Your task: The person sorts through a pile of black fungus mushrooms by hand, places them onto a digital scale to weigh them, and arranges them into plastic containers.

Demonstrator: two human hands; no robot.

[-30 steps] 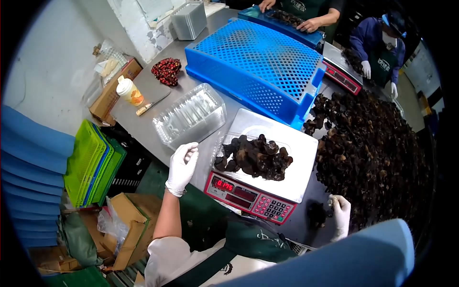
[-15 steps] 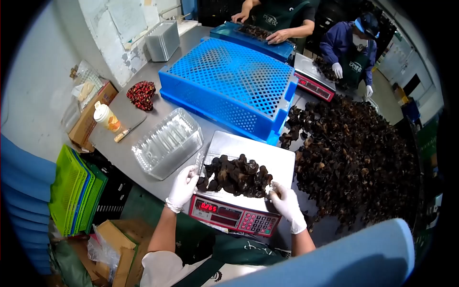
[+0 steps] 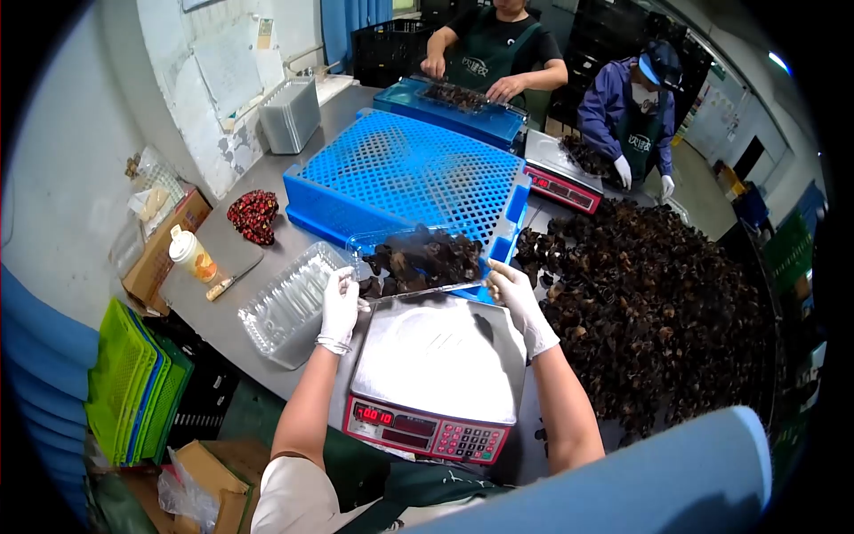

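A clear plastic tray heaped with dark, curled mushroom-like pieces (image 3: 422,260) is raised between my gloved hands, beyond the scale's bare plate. My left hand (image 3: 342,307) grips the tray's left end, and my right hand (image 3: 516,298) pinches its right end. Below the tray stands the scale (image 3: 436,356) with a red front panel and lit red digits. Behind the tray is an upturned blue perforated crate (image 3: 400,169). Nested clear trays (image 3: 294,307) lie just left of my left hand. To the right spreads a large heap of the dark pieces (image 3: 649,311).
At the back, one person (image 3: 498,53) handles a filled tray on a blue surface; another in purple sleeves (image 3: 627,116) is beside a second scale (image 3: 565,173). A cup (image 3: 191,255), a knife (image 3: 233,278), a red patterned bundle (image 3: 253,216) and more trays (image 3: 290,116) are at left.
My right hand came from the heap to the tray's right end. Both hands have lifted the filled tray off the scale and moved it away from me. The view has shifted.
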